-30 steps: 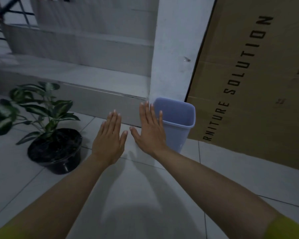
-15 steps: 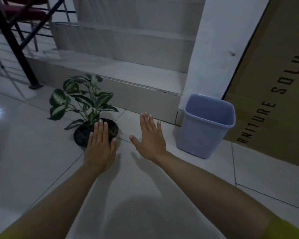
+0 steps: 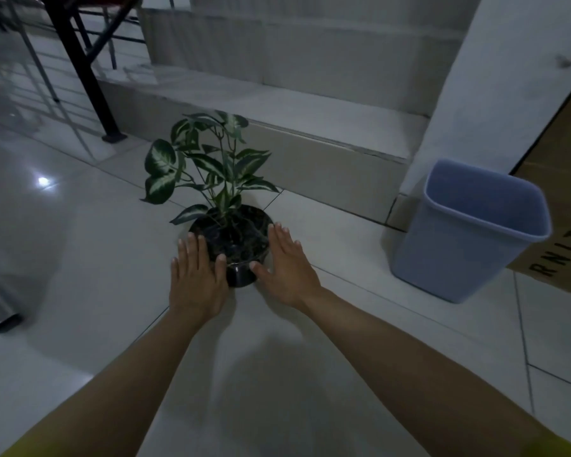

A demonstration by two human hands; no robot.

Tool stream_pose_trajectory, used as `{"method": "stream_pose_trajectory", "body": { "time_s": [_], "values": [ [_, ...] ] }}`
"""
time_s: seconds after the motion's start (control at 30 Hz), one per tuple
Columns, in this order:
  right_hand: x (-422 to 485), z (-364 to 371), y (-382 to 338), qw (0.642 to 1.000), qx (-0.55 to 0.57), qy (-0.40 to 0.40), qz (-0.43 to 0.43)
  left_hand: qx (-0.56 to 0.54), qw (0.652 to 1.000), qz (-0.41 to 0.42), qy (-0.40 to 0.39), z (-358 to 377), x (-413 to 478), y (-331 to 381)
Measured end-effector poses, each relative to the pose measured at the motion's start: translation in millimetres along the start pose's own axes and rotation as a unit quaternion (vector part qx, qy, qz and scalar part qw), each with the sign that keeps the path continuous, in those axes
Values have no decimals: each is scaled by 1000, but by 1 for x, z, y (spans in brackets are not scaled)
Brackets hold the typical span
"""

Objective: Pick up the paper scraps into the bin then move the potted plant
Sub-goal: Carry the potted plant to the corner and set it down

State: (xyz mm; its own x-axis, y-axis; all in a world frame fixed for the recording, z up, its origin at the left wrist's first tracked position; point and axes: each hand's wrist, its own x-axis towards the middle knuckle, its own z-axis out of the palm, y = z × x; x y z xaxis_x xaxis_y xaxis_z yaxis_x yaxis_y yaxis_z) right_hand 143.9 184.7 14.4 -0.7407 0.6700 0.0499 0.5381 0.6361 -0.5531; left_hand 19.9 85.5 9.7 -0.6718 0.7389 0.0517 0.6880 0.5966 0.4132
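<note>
here the potted plant (image 3: 226, 206) stands upright on the pale tiled floor (image 3: 80, 245), just in front of the lowest stair step (image 3: 310, 150). its pot (image 3: 241, 278) is round, dark and glossy, low and wide, with dark soil and thin roots or twigs showing on top. from the middle rises a thin stem carrying pointed oval leaves, deep green with pale, whitish centres and veins; the biggest leaves hang out toward the left side, and one long leaf droops over the pot's left rim.

the left hand (image 3: 197, 278) lies at the pot's near left side, palm down, fingers straight and close together, thumb tip lying over the pot's front rim. the right hand (image 3: 284, 265) is at the pot's near right side, likewise flat and spread open, fingers pointing forward along the rim, thumb angled in toward the pot. both hands are open with nothing gripped; whether the palms actually press the pot's wall i cannot tell, as the hands cover that part. the two thumbs nearly meet over the pot's front edge.

to the right, well apart from the plant, a light blue plastic bin (image 3: 468, 232) stands on the floor against a white pillar (image 3: 495, 87), its square mouth open; what lies inside is too dark to tell. behind the bin leans a brown cardboard box (image 3: 561, 179) with black letters. a black metal leg (image 3: 80, 67) stands on the floor at upper left
</note>
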Motion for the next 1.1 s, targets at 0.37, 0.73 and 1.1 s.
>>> {"method": "stream_pose_trajectory", "body": {
  "time_s": [0.37, 0.73, 1.1],
  "values": [
    [17, 14, -5, 994, 109, 12, 14, -345, 934, -86, 22, 2, 22, 6],
    [23, 19, -6, 976, 200, 31, 82, -410, 895, -169, 41, 5, 24, 6],
    [-13, -4, -10, 970, 199, 116, 77, -462, 875, -145, 17, 3, -1, 6]
  ]
}}
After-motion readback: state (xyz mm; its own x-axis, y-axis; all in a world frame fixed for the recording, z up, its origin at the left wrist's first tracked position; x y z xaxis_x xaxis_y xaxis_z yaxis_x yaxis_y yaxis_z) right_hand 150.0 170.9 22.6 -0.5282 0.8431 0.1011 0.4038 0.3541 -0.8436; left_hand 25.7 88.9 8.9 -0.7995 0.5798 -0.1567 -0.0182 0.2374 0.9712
